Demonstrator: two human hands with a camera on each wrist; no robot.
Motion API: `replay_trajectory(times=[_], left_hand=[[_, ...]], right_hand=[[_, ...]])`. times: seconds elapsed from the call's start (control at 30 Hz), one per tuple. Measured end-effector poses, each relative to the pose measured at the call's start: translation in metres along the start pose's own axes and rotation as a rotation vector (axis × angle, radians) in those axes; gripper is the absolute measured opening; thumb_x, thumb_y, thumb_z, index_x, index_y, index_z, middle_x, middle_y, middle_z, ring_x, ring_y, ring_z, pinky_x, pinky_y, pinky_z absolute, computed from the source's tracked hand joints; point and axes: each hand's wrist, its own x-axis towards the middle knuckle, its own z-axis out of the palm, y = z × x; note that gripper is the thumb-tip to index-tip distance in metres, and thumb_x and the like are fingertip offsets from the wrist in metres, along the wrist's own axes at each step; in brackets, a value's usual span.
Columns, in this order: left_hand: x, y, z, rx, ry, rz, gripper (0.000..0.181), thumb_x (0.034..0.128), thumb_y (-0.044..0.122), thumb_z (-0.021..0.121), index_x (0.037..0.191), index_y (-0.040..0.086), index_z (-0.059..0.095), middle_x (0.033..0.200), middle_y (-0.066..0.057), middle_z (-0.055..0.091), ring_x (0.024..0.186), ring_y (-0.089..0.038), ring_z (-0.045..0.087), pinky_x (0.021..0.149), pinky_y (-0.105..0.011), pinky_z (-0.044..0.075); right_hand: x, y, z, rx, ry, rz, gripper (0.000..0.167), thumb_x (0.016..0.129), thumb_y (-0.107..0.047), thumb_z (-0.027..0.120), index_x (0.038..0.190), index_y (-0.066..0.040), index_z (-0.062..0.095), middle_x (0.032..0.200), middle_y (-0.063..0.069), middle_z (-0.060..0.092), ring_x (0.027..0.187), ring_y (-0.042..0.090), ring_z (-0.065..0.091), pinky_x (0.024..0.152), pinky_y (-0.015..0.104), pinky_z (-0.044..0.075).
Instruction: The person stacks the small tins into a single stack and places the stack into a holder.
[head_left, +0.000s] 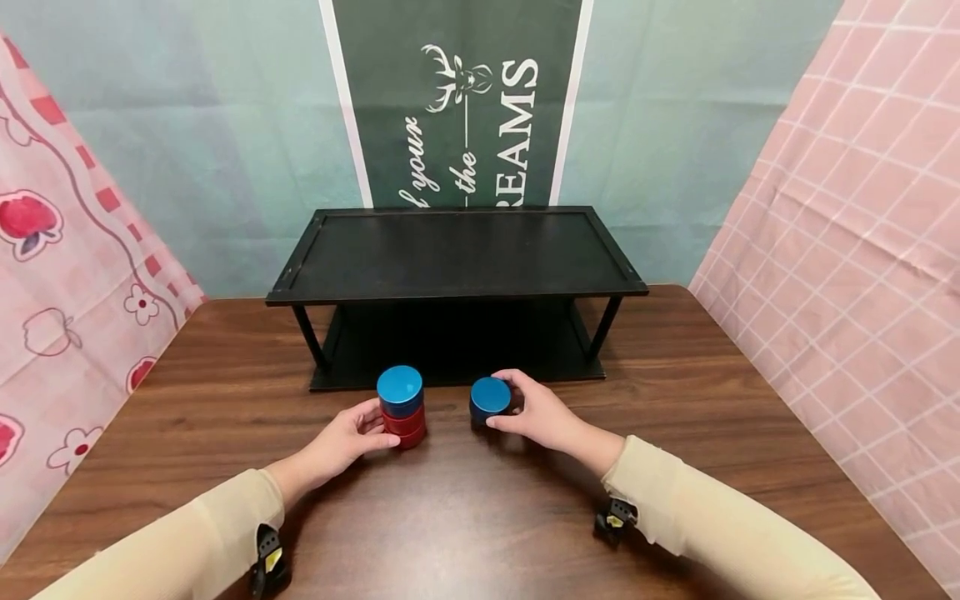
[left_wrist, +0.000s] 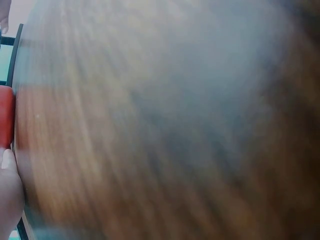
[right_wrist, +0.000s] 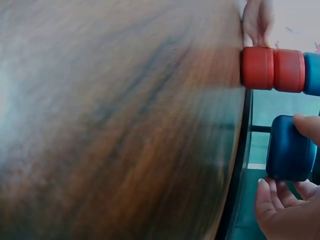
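A stack of round tins stands on the table in front of the black rack. It has two red tins (right_wrist: 257,68) below and a blue tin (head_left: 401,388) on top. My left hand (head_left: 339,443) grips the red part of the stack from the left, thumb in front. To the right, my right hand (head_left: 546,414) pinches a separate blue tin (head_left: 490,397) between thumb and fingers. In the right wrist view this blue tin (right_wrist: 291,149) appears a little off the table. The left wrist view catches only a red tin (left_wrist: 6,117) at its edge.
A two-level black rack (head_left: 457,254) stands at the back of the wooden table (head_left: 465,525), just behind the tins. A green cloth with white lettering (head_left: 465,100) hangs behind it. Pink patterned cloths border the left and right sides.
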Motion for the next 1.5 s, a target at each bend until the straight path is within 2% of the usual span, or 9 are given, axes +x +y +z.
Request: replay_trajectory(times=[0.1, 0.27, 0.47, 0.67, 1.03, 1.23, 1.5], left_hand=[[-0.001, 0.000, 0.000, -0.002, 0.002, -0.008, 0.070, 0.0862, 0.016, 0.068, 0.140, -0.009, 0.030, 0.139, -0.027, 0.039, 0.128, -0.037, 0.038, 0.101, -0.035, 0.037], [0.000, 0.000, 0.001, -0.013, -0.001, 0.005, 0.069, 0.0864, 0.014, 0.067, 0.139, -0.009, 0.030, 0.139, -0.027, 0.039, 0.128, -0.037, 0.038, 0.101, -0.034, 0.037], [-0.001, -0.001, 0.000, -0.001, 0.002, -0.012, 0.069, 0.0862, 0.016, 0.068, 0.140, -0.008, 0.031, 0.139, -0.026, 0.039, 0.128, -0.036, 0.039, 0.101, -0.034, 0.037], [0.000, 0.000, 0.001, 0.012, -0.003, 0.017, 0.068, 0.0866, 0.015, 0.067, 0.139, -0.008, 0.031, 0.139, -0.026, 0.039, 0.128, -0.036, 0.039, 0.101, -0.035, 0.037], [0.000, 0.000, 0.000, -0.001, -0.012, 0.012, 0.068, 0.0869, 0.014, 0.067, 0.140, -0.008, 0.030, 0.140, -0.026, 0.038, 0.129, -0.036, 0.037, 0.101, -0.034, 0.036], [0.002, 0.001, 0.001, 0.019, -0.001, 0.015, 0.068, 0.0862, 0.016, 0.068, 0.139, -0.008, 0.032, 0.139, -0.025, 0.040, 0.128, -0.035, 0.038, 0.102, -0.037, 0.035], [0.000, -0.001, 0.001, 0.006, -0.004, 0.003, 0.069, 0.0866, 0.015, 0.067, 0.140, -0.008, 0.030, 0.140, -0.025, 0.038, 0.129, -0.036, 0.037, 0.102, -0.036, 0.035]], right_hand=[[0.000, -0.002, -0.002, 0.028, 0.032, -0.019, 0.056, 0.081, -0.020, 0.074, 0.127, -0.004, 0.046, 0.120, 0.014, 0.055, 0.103, 0.025, 0.058, 0.081, 0.033, 0.052], [0.001, -0.006, -0.006, 0.043, 0.079, -0.029, 0.057, 0.080, -0.018, 0.075, 0.128, -0.006, 0.047, 0.120, 0.010, 0.056, 0.102, 0.023, 0.058, 0.080, 0.031, 0.052], [0.002, -0.012, -0.010, 0.057, 0.103, -0.035, 0.058, 0.080, -0.018, 0.075, 0.130, -0.008, 0.047, 0.120, 0.009, 0.056, 0.101, 0.022, 0.057, 0.082, 0.034, 0.052], [0.004, -0.016, -0.014, 0.093, 0.136, -0.033, 0.059, 0.080, -0.016, 0.075, 0.132, -0.009, 0.047, 0.119, 0.009, 0.056, 0.100, 0.022, 0.056, 0.081, 0.033, 0.052], [0.008, -0.026, -0.018, 0.071, 0.163, -0.037, 0.060, 0.081, -0.019, 0.074, 0.133, -0.011, 0.046, 0.116, 0.009, 0.055, 0.095, 0.021, 0.056, 0.080, 0.033, 0.051], [0.011, -0.031, -0.020, 0.083, 0.193, -0.054, 0.060, 0.080, -0.017, 0.075, 0.133, -0.011, 0.047, 0.116, 0.009, 0.056, 0.099, 0.022, 0.054, 0.082, 0.037, 0.051], [0.015, -0.034, -0.019, 0.100, 0.226, -0.081, 0.060, 0.079, -0.015, 0.076, 0.132, -0.010, 0.048, 0.114, 0.009, 0.058, 0.099, 0.020, 0.055, 0.081, 0.034, 0.051]])
